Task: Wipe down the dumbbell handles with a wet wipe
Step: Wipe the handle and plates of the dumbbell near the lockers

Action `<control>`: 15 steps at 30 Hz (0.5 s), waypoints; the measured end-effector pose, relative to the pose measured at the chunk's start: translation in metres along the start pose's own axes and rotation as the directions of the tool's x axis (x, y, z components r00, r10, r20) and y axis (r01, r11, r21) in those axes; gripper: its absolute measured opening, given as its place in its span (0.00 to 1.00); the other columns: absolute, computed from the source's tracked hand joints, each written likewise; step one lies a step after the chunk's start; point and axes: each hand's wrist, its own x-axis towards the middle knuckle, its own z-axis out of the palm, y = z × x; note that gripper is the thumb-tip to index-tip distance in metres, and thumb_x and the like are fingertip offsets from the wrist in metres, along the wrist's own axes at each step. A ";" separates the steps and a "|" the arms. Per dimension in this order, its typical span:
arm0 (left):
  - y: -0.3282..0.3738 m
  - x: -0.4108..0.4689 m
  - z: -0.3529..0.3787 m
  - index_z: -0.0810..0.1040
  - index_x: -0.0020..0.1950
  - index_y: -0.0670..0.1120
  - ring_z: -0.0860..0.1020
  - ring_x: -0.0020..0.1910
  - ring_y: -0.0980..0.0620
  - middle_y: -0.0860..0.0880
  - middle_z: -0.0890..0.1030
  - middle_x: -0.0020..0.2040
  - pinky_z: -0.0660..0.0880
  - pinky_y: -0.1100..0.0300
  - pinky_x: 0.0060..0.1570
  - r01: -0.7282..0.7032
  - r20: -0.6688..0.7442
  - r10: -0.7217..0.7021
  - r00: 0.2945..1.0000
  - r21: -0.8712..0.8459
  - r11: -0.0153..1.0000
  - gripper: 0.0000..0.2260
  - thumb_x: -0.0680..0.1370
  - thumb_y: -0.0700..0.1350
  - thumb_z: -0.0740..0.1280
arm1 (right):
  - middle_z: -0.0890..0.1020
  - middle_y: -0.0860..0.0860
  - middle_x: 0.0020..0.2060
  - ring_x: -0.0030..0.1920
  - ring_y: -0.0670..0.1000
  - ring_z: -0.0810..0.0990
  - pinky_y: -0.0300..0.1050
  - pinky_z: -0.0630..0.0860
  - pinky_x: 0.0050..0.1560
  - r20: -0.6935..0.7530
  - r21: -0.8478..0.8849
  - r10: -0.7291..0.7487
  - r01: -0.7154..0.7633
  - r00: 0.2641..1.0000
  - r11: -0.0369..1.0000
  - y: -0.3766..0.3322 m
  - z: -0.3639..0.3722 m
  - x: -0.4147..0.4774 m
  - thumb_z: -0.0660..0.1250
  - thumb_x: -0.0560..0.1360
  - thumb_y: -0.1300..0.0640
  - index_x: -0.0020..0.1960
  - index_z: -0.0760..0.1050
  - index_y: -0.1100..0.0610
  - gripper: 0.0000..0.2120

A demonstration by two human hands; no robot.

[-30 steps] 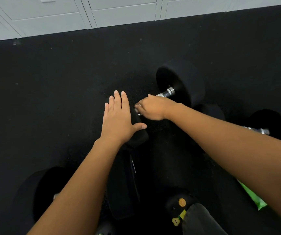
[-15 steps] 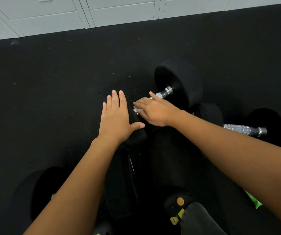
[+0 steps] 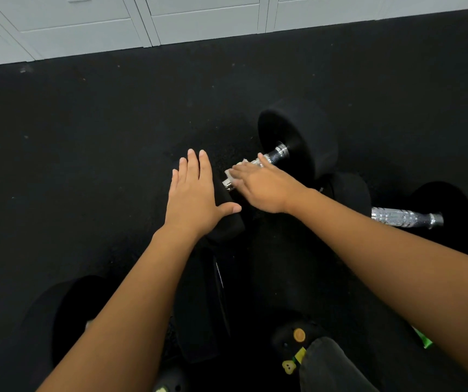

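The right hand point(image 3: 263, 188) has gone from a closed fist around the handle point(image 3: 273, 157) a second ago to lying flat along it. Its fingers are stretched out towards the near end, with the thumb on the far side. It presses the wipe point(image 3: 234, 173) down on the bar, and a white edge now peeks out at the fingertips where none showed before. I take that as the grip loosening into a stroke along the chrome, so this handle is mid-wipe rather than done.

The left hand point(image 3: 196, 199) has not budged. Its fingers are straight and held together, the thumb out, and the palm rests on the near head point(image 3: 228, 227) to stop the dumbbell rolling on the floor point(image 3: 85, 165). The far head point(image 3: 297, 137) sits where it did.

As the right arm has dropped, the second dumbbell's handle point(image 3: 396, 217), off to the right, has come into full view. It looks untouched, as does a third dumbbell point(image 3: 57, 312) at near left. The green packet point(image 3: 424, 339) at near right is now mostly hidden.
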 end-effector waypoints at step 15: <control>0.020 -0.008 -0.025 0.79 0.59 0.51 0.74 0.56 0.62 0.55 0.79 0.57 0.67 0.75 0.50 -0.198 -0.221 0.089 0.971 -0.547 0.813 0.12 0.75 0.46 0.69 | 0.79 0.58 0.57 0.56 0.52 0.79 0.43 0.80 0.53 0.136 0.974 0.090 -0.116 0.987 -0.197 -0.004 -0.029 -0.057 0.59 0.79 0.55 0.64 0.72 0.61 0.16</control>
